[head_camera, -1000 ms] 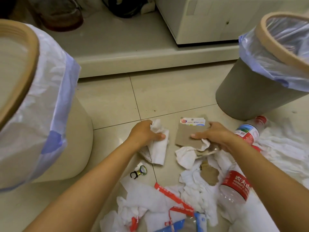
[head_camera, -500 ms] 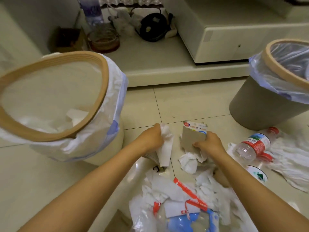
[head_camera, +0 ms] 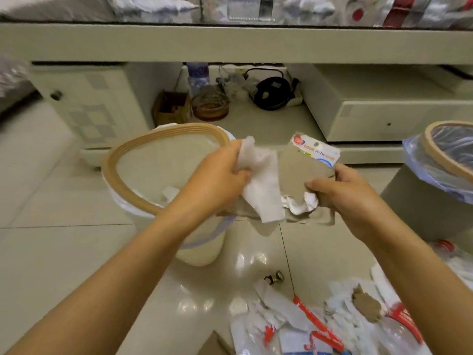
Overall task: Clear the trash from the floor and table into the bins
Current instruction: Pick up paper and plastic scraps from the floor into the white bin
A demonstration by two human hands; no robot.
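My left hand [head_camera: 217, 178] grips a crumpled white tissue [head_camera: 263, 183] in the air beside the rim of the left bin [head_camera: 128, 155], a cream bin with a wooden ring and white liner holding some paper. My right hand [head_camera: 345, 193] holds a brown cardboard backing card [head_camera: 302, 167] with a printed label strip, plus a scrap of white tissue under it. The right bin [head_camera: 414, 201], grey with a blue-tinted liner, stands at the right edge. More trash [head_camera: 320, 321] lies on the floor below: white tissues, red-and-white wrappers, a torn cardboard piece.
A small metal ring-shaped object [head_camera: 275, 276] lies on the tiles near the pile. A low shelf [head_camera: 268, 124] behind the bins carries a glass ashtray, a brown box, a bottle and a black device. A table edge [head_camera: 230, 42] with more trash runs overhead.
Both hands have lifted off the floor with the tissue and the card, rising to the height of the left bin's rim. The view has tilted upward, showing the table edge.
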